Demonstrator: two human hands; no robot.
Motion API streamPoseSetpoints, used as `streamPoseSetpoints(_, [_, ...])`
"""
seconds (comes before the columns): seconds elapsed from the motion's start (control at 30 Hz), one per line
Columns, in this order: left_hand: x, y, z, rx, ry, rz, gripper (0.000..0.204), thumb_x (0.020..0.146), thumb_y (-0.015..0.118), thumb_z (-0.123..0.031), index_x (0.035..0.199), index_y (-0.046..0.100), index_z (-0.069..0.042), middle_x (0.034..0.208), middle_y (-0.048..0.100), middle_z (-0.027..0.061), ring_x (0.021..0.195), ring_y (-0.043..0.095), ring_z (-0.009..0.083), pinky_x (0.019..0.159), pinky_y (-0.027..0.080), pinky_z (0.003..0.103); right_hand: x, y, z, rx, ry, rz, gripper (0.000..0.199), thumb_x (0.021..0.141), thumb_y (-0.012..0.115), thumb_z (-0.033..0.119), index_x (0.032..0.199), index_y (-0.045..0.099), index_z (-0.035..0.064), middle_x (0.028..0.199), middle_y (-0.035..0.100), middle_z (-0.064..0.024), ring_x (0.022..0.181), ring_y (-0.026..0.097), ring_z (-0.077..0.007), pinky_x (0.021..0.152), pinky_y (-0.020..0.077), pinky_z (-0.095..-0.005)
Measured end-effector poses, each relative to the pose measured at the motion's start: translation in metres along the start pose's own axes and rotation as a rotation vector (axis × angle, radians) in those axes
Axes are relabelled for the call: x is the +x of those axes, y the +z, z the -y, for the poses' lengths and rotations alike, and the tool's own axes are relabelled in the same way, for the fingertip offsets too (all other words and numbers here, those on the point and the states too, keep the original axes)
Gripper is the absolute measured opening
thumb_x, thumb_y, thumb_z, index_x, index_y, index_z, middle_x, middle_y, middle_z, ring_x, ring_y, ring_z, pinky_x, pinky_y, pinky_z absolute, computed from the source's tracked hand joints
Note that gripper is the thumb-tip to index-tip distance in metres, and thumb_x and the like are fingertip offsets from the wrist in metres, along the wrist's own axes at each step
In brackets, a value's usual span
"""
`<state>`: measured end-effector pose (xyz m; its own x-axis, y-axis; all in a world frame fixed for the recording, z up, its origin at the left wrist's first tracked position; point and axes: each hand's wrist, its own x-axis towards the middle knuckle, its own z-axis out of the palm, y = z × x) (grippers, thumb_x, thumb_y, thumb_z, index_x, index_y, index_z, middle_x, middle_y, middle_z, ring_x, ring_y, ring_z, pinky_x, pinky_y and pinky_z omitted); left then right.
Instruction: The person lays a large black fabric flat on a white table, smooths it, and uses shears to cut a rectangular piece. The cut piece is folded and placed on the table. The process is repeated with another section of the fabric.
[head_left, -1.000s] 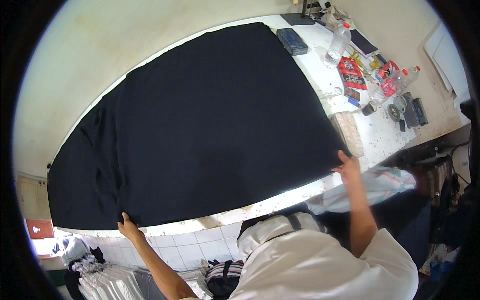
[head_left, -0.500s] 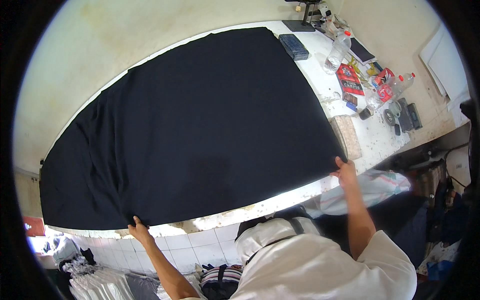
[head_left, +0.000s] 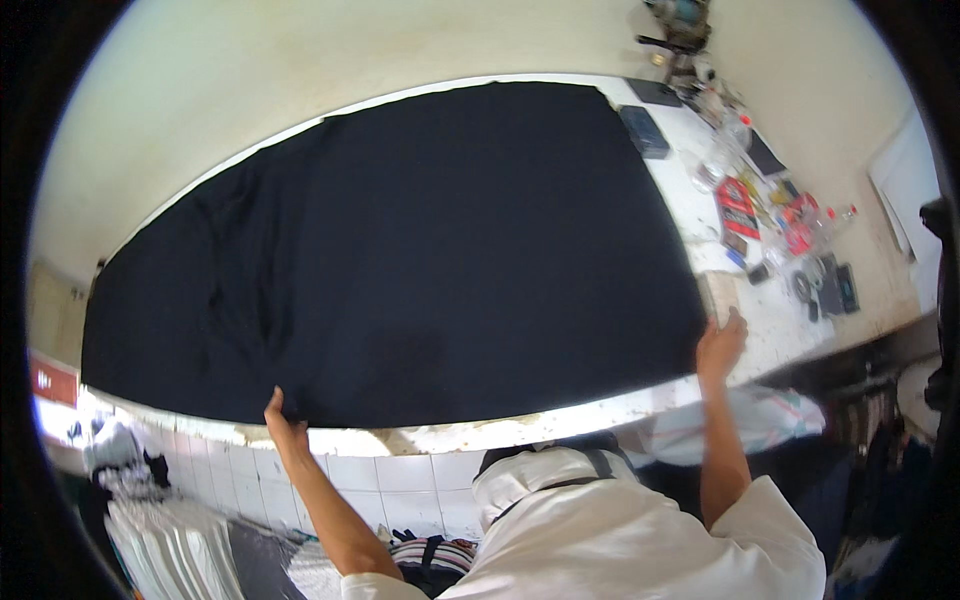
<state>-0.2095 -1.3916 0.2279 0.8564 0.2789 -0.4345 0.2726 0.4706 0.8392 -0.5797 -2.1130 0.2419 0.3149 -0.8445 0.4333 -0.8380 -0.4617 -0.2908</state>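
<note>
A large black cloth (head_left: 480, 260) is spread over the white table, smooth in the middle and right and creased toward the left. My left hand (head_left: 288, 422) is at its front edge, thumb raised on one side and fingers by the edge, closed on the fabric. Just past the cloth's right edge, my right hand (head_left: 722, 345) covers the near end of a pale beige block (head_left: 720, 290). Its thumb and fingers lie around that end, slightly blurred.
A dark blue block (head_left: 643, 132) lies by the far right corner. Clear plastic bottles (head_left: 722, 160), a red packet (head_left: 738, 207) and several small items crowd the table's right end (head_left: 680, 185). Below the front edge are a white sack (head_left: 740, 425) and hanging white garments (head_left: 170, 545).
My right hand has let go of the cloth's near right corner and moved right onto the beige block. My left hand stays at the front edge. The whole view has shifted.
</note>
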Motion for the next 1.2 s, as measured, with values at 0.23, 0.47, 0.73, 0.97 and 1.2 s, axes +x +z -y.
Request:
streamPoseSetpoints(0.23, [0.027,0.006,-0.049,0.291,0.355,-0.567,0.056,0.109,0.062,-0.040,0.126,0.068,0.014,0.124,0.073,0.0303,0.114,0.071,0.0417,0.100,0.056,0.049,-0.023,0.055,0.011,-0.102,-0.582,0.280,0.057,0.118,0.034,0.037,0.167,0.042,0.0092,0.176,0.033,-0.0179,0.164,0.025,-0.0395,0.133,0.0163,-0.0557])
streamPoseSetpoints(0.47, [0.017,-0.012,0.003,1.347,0.503,-0.832,0.064,0.111,0.054,-0.051,0.090,0.074,0.006,0.085,0.073,0.0331,0.081,0.073,0.0525,0.073,0.056,0.061,-0.015,0.070,-0.007,-0.160,-0.540,0.336,0.059,0.119,0.025,0.042,0.171,0.036,0.0159,0.180,0.026,-0.0122,0.167,0.020,-0.0328,0.135,0.0120,-0.0547])
streamPoseSetpoints(0.73, [0.035,-0.022,0.017,1.360,0.572,-0.847,0.054,0.111,0.055,-0.046,0.101,0.071,0.005,0.091,0.075,0.0328,0.086,0.074,0.0525,0.077,0.059,0.060,-0.015,0.067,0.001,-0.154,-0.483,0.344,0.059,0.119,0.025,0.041,0.170,0.036,0.0128,0.179,0.028,-0.0141,0.167,0.020,-0.0339,0.135,0.0113,-0.0545])
streamPoseSetpoints(0.97, [0.027,-0.011,0.023,1.268,0.572,-0.916,0.057,0.110,0.053,-0.052,0.116,0.071,0.002,0.100,0.076,0.0290,0.089,0.075,0.0482,0.078,0.058,0.060,0.005,0.075,-0.046,-0.112,-0.468,0.329,0.056,0.116,0.039,0.032,0.167,0.041,0.0075,0.176,0.032,-0.0201,0.162,0.028,-0.0412,0.132,0.0203,-0.0563])
streamPoseSetpoints(1.2, [-0.150,0.144,0.152,1.713,1.126,0.116,0.063,0.112,0.051,-0.037,0.159,0.048,0.004,0.171,0.038,0.0282,0.160,0.028,0.0490,0.132,0.017,0.060,0.097,0.086,-0.103,-0.175,-0.036,0.477,0.116,0.086,0.082,0.052,0.174,0.018,0.0119,0.176,0.017,-0.0318,0.158,0.023,-0.0598,0.126,0.0265,-0.0690])
